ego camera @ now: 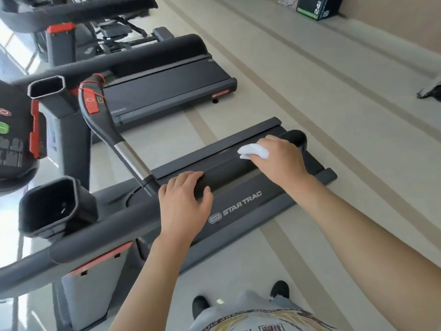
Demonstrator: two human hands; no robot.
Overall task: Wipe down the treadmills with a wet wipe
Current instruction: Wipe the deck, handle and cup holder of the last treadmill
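**White wipe on the black handrail**

White wipe (253, 151) sits bunched under the right hand (278, 158), whose fingers curl round it and press it onto the black handrail (226, 173) of the near treadmill (241, 204), close to the rail's far end. The left hand (183, 201) grips the same rail nearer the console, thumb seemingly tucked underneath. A second treadmill (167, 87) stands beyond, parallel, on the pale floor (334, 103).

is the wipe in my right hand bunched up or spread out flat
Bunched up: the wet wipe shows as a small white wad in the right hand.
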